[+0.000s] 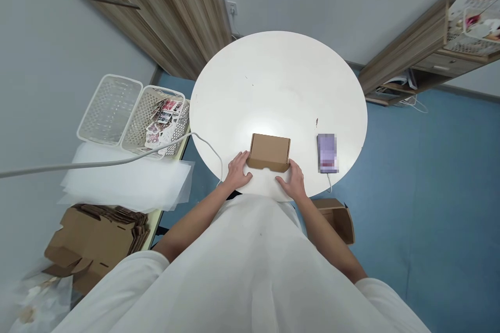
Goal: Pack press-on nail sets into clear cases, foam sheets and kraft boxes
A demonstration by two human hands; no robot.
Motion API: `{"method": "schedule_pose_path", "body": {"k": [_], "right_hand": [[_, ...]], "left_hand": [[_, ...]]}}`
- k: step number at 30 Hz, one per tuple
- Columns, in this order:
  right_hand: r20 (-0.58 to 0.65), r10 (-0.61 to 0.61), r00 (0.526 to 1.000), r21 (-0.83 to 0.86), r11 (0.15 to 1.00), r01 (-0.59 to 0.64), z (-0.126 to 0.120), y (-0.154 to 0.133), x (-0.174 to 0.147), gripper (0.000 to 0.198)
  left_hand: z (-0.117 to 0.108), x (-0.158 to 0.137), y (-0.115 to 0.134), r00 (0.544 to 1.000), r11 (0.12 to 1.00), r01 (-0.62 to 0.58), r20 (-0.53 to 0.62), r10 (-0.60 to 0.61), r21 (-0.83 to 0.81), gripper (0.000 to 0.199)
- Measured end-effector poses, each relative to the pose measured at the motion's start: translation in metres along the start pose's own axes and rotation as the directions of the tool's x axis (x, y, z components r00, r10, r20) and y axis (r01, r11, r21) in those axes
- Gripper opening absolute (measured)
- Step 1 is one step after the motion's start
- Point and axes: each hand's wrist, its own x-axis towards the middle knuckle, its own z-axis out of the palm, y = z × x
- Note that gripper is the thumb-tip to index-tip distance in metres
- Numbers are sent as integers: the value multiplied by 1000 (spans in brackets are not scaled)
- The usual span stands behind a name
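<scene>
A small brown cardboard box (270, 149) lies on the white round table (273, 78) close to its front edge. Its lid is down over the top, and a front flap (267, 165) with a small notch sticks out toward me. At the box's left front corner rests my left hand (238, 170), fingers stretched and thumb apart. My right hand (294, 179) is at the right front corner, also with thumb and fingers spread. Neither hand is wrapped round the box. What is inside the box is hidden.
A phone-like device (327, 153) with a cable lies on the table's right. At left are white baskets (110, 109), one holding cards, translucent sheets (128, 177) and flat cardboard boxes (91, 242). A white cable (164, 146) crosses the left side. An open carton (338, 218) stands below right.
</scene>
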Motion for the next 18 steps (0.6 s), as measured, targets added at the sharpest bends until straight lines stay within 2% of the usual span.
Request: {"method": "schedule_pose_path", "body": {"k": [4,8,13,18], "right_hand": [[38,-58,998,-37,998,59,10,-1,-2,80],[11,-89,996,51,995,88,9,-2,4,73],[33,-67,997,168,984,61,-20,-15,25,64],[103,-2,995,145,989,-13,-59,-40,68,54]], "left_hand": [[6,4,-5,1000,999,-21,10,22,-37,81],[4,8,-4,996,995,-69,-53,65,-72,79],[-21,20,13,983,992,-94,-165,79,-85,68],[-54,52,30,992,999,-36,-125,32,-29,49]]}}
